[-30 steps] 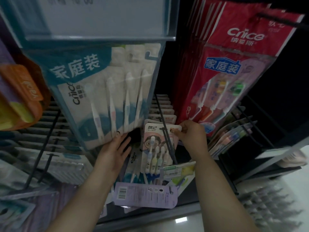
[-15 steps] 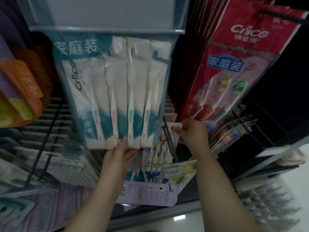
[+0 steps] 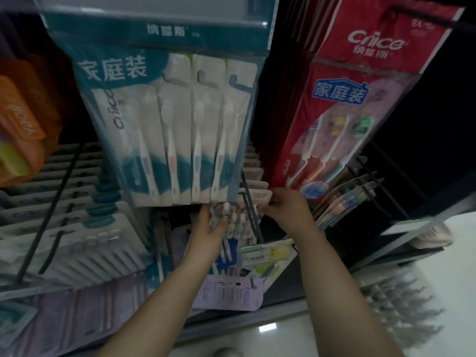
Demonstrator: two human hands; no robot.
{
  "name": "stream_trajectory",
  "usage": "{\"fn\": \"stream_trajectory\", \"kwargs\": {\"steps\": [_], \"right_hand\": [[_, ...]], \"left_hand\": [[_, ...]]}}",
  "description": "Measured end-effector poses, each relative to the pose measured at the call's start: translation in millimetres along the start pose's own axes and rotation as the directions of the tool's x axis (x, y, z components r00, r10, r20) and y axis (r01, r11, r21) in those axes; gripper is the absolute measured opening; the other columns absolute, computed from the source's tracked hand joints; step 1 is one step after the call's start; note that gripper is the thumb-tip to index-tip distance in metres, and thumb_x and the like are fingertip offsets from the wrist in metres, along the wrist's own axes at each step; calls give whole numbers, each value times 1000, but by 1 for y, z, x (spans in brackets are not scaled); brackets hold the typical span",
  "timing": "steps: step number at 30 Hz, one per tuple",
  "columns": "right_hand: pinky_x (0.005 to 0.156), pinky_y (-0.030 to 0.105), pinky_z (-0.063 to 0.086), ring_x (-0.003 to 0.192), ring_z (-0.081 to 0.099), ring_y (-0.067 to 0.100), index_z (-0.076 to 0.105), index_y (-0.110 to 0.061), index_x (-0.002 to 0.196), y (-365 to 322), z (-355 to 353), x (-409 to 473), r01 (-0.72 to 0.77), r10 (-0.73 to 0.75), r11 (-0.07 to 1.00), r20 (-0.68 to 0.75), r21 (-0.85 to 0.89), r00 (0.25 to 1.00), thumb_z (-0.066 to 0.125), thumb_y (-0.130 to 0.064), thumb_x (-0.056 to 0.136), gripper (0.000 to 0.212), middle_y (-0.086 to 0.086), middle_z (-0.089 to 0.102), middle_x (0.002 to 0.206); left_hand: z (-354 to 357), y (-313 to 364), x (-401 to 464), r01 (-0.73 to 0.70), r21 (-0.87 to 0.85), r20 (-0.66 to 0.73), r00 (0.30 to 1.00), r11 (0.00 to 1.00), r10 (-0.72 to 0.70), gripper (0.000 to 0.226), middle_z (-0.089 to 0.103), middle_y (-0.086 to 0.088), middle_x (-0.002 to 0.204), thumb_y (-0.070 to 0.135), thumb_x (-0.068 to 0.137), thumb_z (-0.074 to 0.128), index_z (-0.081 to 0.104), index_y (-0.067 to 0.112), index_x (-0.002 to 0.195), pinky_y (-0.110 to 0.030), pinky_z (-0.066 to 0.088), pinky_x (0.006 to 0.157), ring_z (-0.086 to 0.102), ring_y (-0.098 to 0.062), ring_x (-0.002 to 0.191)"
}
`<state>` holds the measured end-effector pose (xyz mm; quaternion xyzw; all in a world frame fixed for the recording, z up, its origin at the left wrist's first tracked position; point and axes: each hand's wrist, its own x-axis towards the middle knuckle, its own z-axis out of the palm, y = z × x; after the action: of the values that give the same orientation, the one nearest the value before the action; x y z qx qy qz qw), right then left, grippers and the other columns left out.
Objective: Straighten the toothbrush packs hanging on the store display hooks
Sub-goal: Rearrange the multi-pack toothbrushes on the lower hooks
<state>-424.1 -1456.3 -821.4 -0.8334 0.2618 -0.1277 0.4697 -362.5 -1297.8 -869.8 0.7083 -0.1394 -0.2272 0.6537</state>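
Head view, centre of the frame: both hands grip a small toothbrush pack (image 3: pixel 238 217) on a black hook (image 3: pixel 248 202). Left hand (image 3: pixel 208 235) pinches its left edge; right hand (image 3: pixel 288 210) pinches its top right corner. Above hangs a big teal family pack (image 3: pixel 167 124), with a red pack (image 3: pixel 347 112) at upper right.

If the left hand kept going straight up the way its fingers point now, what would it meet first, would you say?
Probably the bottom edge of the teal family pack hanging directly above the left hand, which holds the small kids' pack. Depth is unclear, so it might pass behind it.
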Motion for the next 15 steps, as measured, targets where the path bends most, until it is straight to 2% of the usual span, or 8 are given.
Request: {"fn": "stream_trajectory", "kwargs": {"steps": [3, 7, 9, 10, 11, 13, 15], "right_hand": [[93, 45, 48, 104, 61, 26, 67, -8, 107, 10, 9, 2, -120, 118, 993, 89, 11, 989, 61, -19, 88, 23, 14, 67, 110], [101, 55, 40, 112, 56, 37, 60, -20, 89, 22, 25, 4, -270, 247, 955, 178, 121, 953, 48, -29, 95, 16, 21, 62, 116], [104, 48, 40, 113, 56, 32, 61, -20, 101, 17, 32, 2, -319, 282, 904, 163, 286, 945, 45, -27, 97, 17, 14, 62, 114], [105, 44, 40, 114, 55, 29, 59, -16, 112, 17, 35, 3, -330, 295, 892, 153, 310, 943, 45, -24, 98, 22, 12, 60, 117], [108, 41, 37, 119, 51, 29, 55, -12, 121, 17, 35, 4, -358, 318, 855, 166, 374, 933, 44, -20, 98, 27, 14, 57, 125], [112, 34, 29, 132, 38, 30, 43, -4, 135, 21, 34, 6, -442, 402, 806, 186, 393, 897, 43, -10, 97, 38, 16, 41, 143], [110, 28, 30, 137, 30, 31, 37, -1, 138, 25, 33, 10, -462, 443, 756, 158, 463, 883, 40, -6, 97, 42, 17, 32, 149]], "left_hand": [[6, -2, 5, 20, 40, 12, 1000, 999, -21, 46, 44, 6, 133, 17, 98, 44, 29, 28, 140, -28, 31, 106, 41, -12, 124], [12, 2, 8, 8, 69, -2, 1000, 998, -8, 46, 43, -1, 136, 11, 99, 41, 27, 19, 142, -22, 28, 102, 40, -13, 123], [12, 1, 11, 25, 76, -17, 1000, 997, -24, 45, 44, -3, 137, 11, 99, 40, 28, 17, 142, -24, 29, 104, 41, -17, 125], [11, 1, 11, 30, 68, -13, 999, 997, -29, 44, 44, -2, 136, 11, 99, 40, 30, 17, 141, -25, 29, 105, 41, -18, 125], [10, 1, 11, 26, 58, -5, 1000, 998, -25, 42, 44, -1, 134, 11, 99, 40, 31, 18, 139, -24, 29, 105, 41, -17, 125], [7, 0, 10, -4, 65, 19, 1000, 998, 2, 38, 44, 2, 130, 11, 99, 39, 32, 21, 135, -19, 27, 100, 40, -13, 122], [3, 1, 6, -30, 97, 55, 998, 995, 25, 39, 42, 7, 129, 11, 100, 38, 30, 27, 135, -15, 24, 97, 37, -6, 119]]}}
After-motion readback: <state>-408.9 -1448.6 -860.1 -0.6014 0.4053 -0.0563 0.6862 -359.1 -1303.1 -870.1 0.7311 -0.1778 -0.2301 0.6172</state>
